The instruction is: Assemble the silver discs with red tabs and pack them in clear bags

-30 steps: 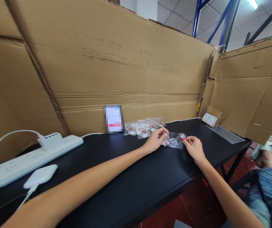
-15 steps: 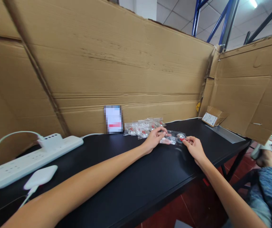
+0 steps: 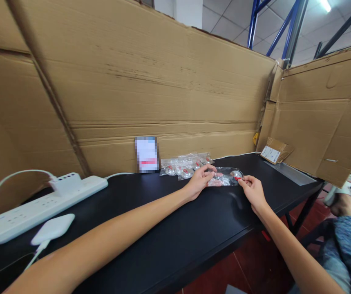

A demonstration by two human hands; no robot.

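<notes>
My left hand [image 3: 198, 181] holds the left end of a clear plastic bag [image 3: 224, 179] just above the black table, and some of its fingers show through the film. At the right end of the bag is a round, shiny silver item [image 3: 235, 175] with a red part. My right hand [image 3: 253, 191] pinches the edge there, at the red part, between thumb and fingertips. Whether the round item lies wholly inside the bag, I cannot tell. Beyond my left hand lies a heap of clear bags [image 3: 183, 165] holding similar items with red spots.
A blurred-out upright screen [image 3: 146, 155] leans against the cardboard wall [image 3: 163, 81]. Left on the black table [image 3: 163, 228] are a white power strip [image 3: 40, 208] and a white charger [image 3: 53, 228]. A labelled brown packet [image 3: 276, 151] lies far right. Another person's legs [image 3: 347, 241] show at right.
My right hand has shifted slightly right with the round item, and the bag between my hands looks flatter and more stretched. My left hand stays nearly in place.
</notes>
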